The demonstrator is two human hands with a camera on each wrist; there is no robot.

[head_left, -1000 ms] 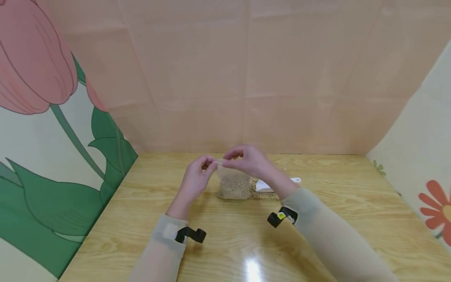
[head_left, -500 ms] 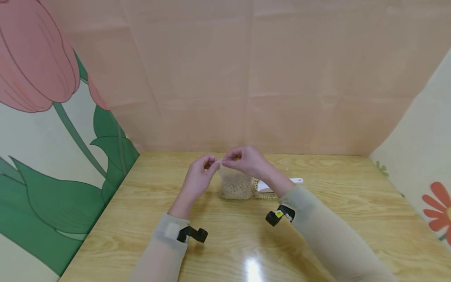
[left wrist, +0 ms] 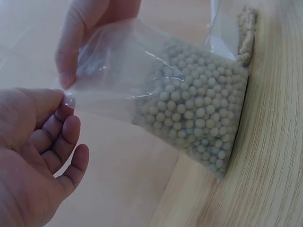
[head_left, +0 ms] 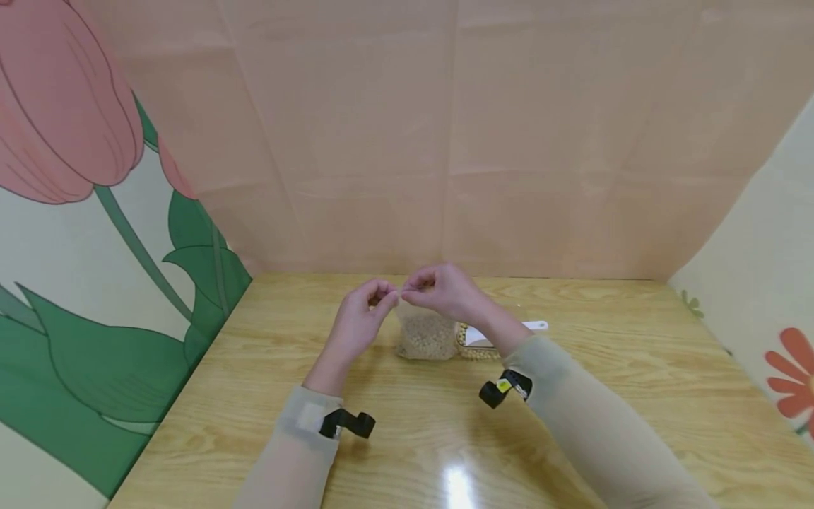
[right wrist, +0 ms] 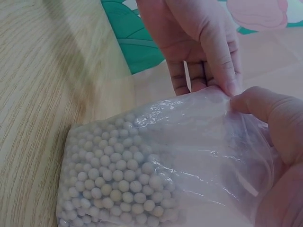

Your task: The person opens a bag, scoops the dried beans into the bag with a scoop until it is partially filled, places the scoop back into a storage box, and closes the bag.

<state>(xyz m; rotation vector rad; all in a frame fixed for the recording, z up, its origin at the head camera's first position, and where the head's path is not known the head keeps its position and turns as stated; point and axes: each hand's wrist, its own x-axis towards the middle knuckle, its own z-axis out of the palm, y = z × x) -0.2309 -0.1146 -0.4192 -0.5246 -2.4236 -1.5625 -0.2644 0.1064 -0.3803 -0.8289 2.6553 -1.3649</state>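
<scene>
A clear plastic bag (head_left: 427,336) stands on the wooden table, its lower part full of small round pale beans (left wrist: 199,104). My left hand (head_left: 353,322) pinches the bag's top left corner between thumb and forefinger, the other fingers loosely bent. Right beside it, my right hand (head_left: 445,291) pinches the top edge with thumb and fingers. In the right wrist view the two thumbs nearly meet at that corner, and the bag's upper part (right wrist: 199,142) is slack and wrinkled. The right hand's fingertips are partly behind the film there.
Just right of the bag sits a clear box (head_left: 478,353) of beans, partly hidden by my right forearm. A white scoop (head_left: 536,326) lies across it, handle to the right. The wooden table (head_left: 407,438) runs back to a pink backdrop (head_left: 356,141).
My right fingers have closed in on the bag's top left corner next to my left hand. The bag and hands shift slightly right in view; little changes in the last half second.
</scene>
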